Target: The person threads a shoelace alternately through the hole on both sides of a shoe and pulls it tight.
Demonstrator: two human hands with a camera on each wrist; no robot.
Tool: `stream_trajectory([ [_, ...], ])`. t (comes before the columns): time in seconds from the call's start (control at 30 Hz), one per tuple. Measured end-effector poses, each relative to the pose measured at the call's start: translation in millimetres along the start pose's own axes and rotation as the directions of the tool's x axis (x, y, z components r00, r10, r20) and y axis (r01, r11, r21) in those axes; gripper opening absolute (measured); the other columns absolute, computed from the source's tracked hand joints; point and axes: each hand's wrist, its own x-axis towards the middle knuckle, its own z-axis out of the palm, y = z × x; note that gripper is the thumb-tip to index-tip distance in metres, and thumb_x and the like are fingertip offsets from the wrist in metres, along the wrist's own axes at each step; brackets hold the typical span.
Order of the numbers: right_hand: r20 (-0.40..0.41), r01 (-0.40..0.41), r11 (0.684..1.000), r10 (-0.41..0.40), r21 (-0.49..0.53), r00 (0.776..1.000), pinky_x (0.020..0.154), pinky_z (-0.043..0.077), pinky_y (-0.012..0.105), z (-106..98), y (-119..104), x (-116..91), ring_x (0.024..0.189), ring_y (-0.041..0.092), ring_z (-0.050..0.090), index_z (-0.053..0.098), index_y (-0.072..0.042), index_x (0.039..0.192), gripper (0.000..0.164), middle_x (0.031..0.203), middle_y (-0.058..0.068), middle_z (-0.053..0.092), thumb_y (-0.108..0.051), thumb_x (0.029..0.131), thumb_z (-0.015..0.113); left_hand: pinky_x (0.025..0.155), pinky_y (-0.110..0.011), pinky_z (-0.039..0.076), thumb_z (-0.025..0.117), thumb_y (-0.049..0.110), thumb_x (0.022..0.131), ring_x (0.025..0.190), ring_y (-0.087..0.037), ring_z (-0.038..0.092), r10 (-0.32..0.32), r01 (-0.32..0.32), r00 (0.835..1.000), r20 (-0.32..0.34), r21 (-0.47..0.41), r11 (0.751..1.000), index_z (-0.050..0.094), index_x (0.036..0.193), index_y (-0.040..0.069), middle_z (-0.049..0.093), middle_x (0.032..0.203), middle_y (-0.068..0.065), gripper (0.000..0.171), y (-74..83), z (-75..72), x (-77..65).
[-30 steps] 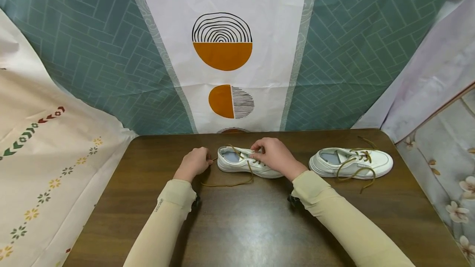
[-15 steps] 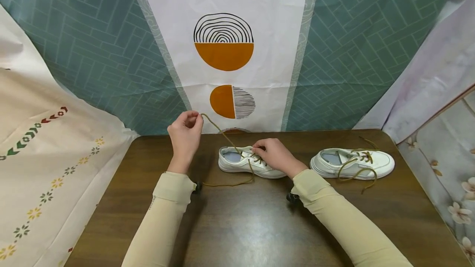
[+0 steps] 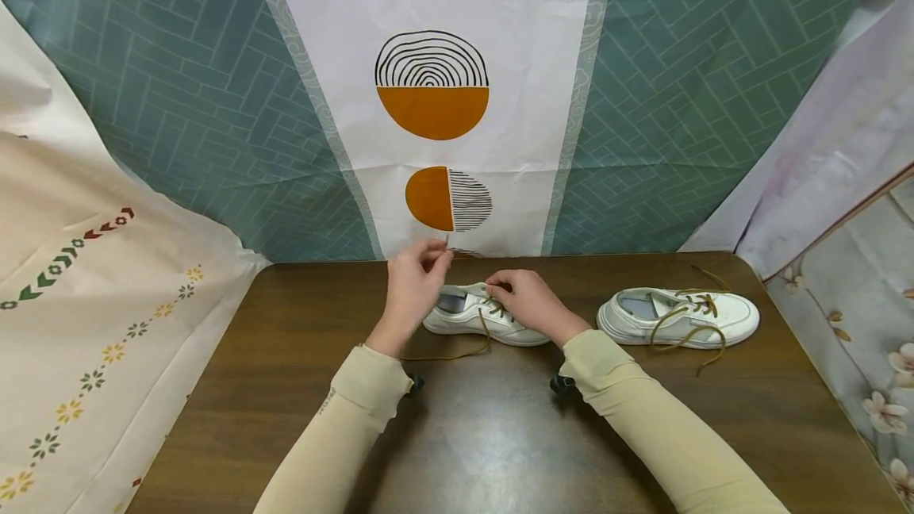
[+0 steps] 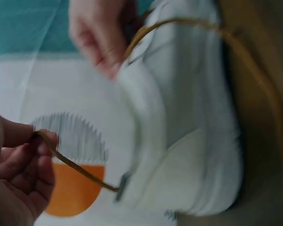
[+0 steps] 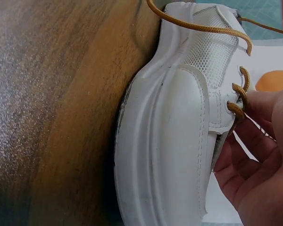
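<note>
A white sneaker (image 3: pixel 514 333) with brown laces lies on the table, its toe toward the right. My left hand (image 3: pixel 414 280) is raised over the heel end and pinches one shoelace (image 4: pixel 78 168) between thumb and finger. In the left wrist view, that lace slants from the fingertips to the shoe's collar. My right hand (image 3: pixel 527 300) grips the sneaker at the lacing. Its thumb lies by the laced eyelets (image 5: pixel 237 106) in the right wrist view, with the other fingers behind them, partly hidden. The other lace end (image 3: pixel 446 357) trails over the side onto the table.
A second white sneaker (image 3: pixel 728 317), its brown laces hanging loose, stands at the right of the brown wooden table (image 3: pixel 471 443). Patterned cloth (image 3: pixel 643 141) hangs behind the far table edge, with more cloth on both sides.
My left hand lifted the lace up from beside the heel, then swung right and slightly down to over the shoe's opening. My right hand keeps its grip on the shoe.
</note>
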Motion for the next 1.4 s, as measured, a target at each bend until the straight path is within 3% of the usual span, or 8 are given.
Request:
stream_trajectory([
  [0.1, 0.001, -0.005, 1.000, 0.004, 0.013, 1.000, 0.064, 0.045, 0.028, 0.3, 0.5, 0.2, 0.069, 0.010, 0.055, 0.068, -0.021, 0.103, 0.018, 0.094, -0.008, 0.067, -0.030, 0.093, 0.056, 0.054, -0.024, 0.048, 0.065, 0.021, 0.088, 0.060, -0.005, 0.058, -0.052, 0.043, 0.992, 0.113, 0.079, 0.996, 0.073, 0.093, 0.015, 0.070, 0.075, 0.005, 0.011, -0.7, 13.8, -10.2],
  [0.27, 0.011, -0.007, 0.999, 0.007, 0.039, 1.000, 0.061, 0.044, 0.028, 1.5, 2.0, 0.5, 0.067, 0.011, 0.054, 0.068, -0.021, 0.103, 0.017, 0.093, -0.007, 0.066, -0.030, 0.094, 0.055, 0.054, -0.022, 0.047, 0.063, 0.024, 0.088, 0.061, -0.004, 0.059, -0.146, 0.100, 0.956, 0.253, 0.186, 0.977, 0.075, 0.086, 0.016, 0.070, 0.075, 0.007, 0.014, -3.6, 29.2, -22.9],
  [0.4, 0.001, -0.005, 0.998, 0.005, 0.058, 1.000, 0.058, 0.043, 0.029, 1.6, 1.4, -0.2, 0.063, 0.012, 0.052, 0.068, -0.021, 0.102, 0.017, 0.093, -0.005, 0.067, -0.029, 0.094, 0.055, 0.049, -0.023, 0.044, 0.060, 0.024, 0.086, 0.055, -0.006, 0.056, -0.188, 0.106, 0.935, 0.301, 0.268, 0.957, 0.073, 0.079, 0.019, 0.068, 0.072, 0.008, 0.016, -3.8, 34.1, -25.7],
  [0.57, -0.004, -0.016, 0.998, 0.016, 0.068, 1.000, 0.055, 0.042, 0.030, 2.0, -0.2, -1.8, 0.057, 0.014, 0.050, 0.067, -0.022, 0.102, 0.016, 0.091, -0.005, 0.066, -0.029, 0.095, 0.054, 0.044, -0.025, 0.041, 0.059, 0.022, 0.083, 0.048, -0.007, 0.052, -0.212, 0.110, 0.924, 0.319, 0.309, 0.945, 0.072, 0.072, 0.020, 0.064, 0.064, 0.009, 0.016, -3.4, 36.5, -25.0],
  [0.97, -0.021, -0.064, 0.993, 0.066, 0.096, 0.998, 0.055, 0.041, 0.031, 3.6, -1.9, -1.5, 0.058, 0.016, 0.049, 0.065, -0.023, 0.099, 0.018, 0.086, -0.003, 0.064, -0.031, 0.097, 0.049, 0.043, -0.023, 0.039, 0.060, 0.023, 0.086, 0.043, -0.007, 0.048, -0.182, 0.079, 0.930, 0.319, 0.309, 0.948, 0.070, 0.069, 0.020, 0.062, 0.059, 0.008, 0.020, -6.7, 48.5, -25.6],
  [1.2, -0.039, -0.119, 0.987, 0.124, 0.111, 0.992, 0.059, 0.043, 0.030, 5.4, -7.9, 0.6, 0.066, 0.016, 0.052, 0.063, -0.017, 0.099, 0.016, 0.085, 0.000, 0.061, -0.029, 0.096, 0.052, 0.044, -0.022, 0.037, 0.060, 0.025, 0.088, 0.046, -0.007, 0.046, -0.146, 0.030, 0.913, 0.381, 0.295, 0.955, 0.070, 0.071, 0.020, 0.060, 0.058, 0.009, 0.020, -6.6, 41.4, -23.0],
  [1.3, -0.085, -0.105, 0.983, 0.118, 0.148, 0.989, 0.063, 0.044, 0.031, 3.1, -9.7, 1.3, 0.071, 0.018, 0.053, 0.061, -0.015, 0.100, 0.019, 0.088, 0.002, 0.061, -0.029, 0.097, 0.048, 0.046, -0.023, 0.040, 0.061, 0.027, 0.088, 0.049, -0.005, 0.049, -0.108, 0.003, 0.937, 0.332, 0.303, 0.953, 0.072, 0.077, 0.021, 0.063, 0.064, 0.010, 0.016, -5.6, 34.6, -19.3],
  [1.4, -0.134, -0.064, 0.955, 0.107, 0.289, 0.985, 0.071, 0.050, 0.037, -2.5, -15.0, 0.9, 0.081, 0.023, 0.061, 0.057, -0.010, 0.103, 0.023, 0.096, 0.009, 0.064, -0.029, 0.099, 0.044, 0.049, -0.023, 0.042, 0.061, 0.028, 0.087, 0.053, -0.004, 0.052, -0.079, 0.003, 0.972, 0.222, 0.322, 0.947, 0.073, 0.081, 0.022, 0.066, 0.069, 0.011, 0.015, -5.1, 25.6, -14.2],
])
